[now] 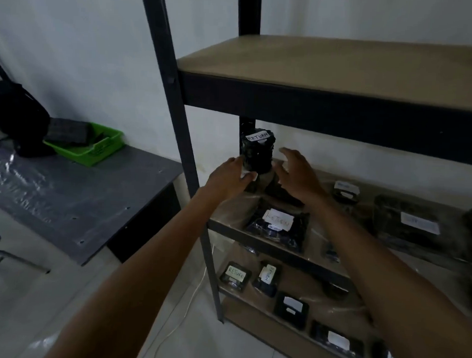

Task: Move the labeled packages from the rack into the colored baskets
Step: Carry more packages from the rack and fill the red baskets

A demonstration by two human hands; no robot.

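A black wrapped package labeled RETURN (pixel 257 152) stands upright at the back left of the rack's middle shelf (pixel 227 227). My left hand (pixel 231 176) grips its lower left side, thumb against a white label. Just to the package's right hovers my right hand (pixel 297 176), fingers spread and apart from it. Another RETURN package (pixel 278 229) lies flat at the shelf's front. Far left, a green basket (pixel 95 148) with dark packages inside sits on a grey table (pixel 66 198).
More labeled black packages lie on the middle shelf at right (pixel 416 224) and on the lower shelf (pixel 236 276). The upper shelf (pixel 329 63) overhangs my hands. A dark rack post (pixel 178 116) stands between rack and table. A black bag (pixel 18 120) sits beside the basket.
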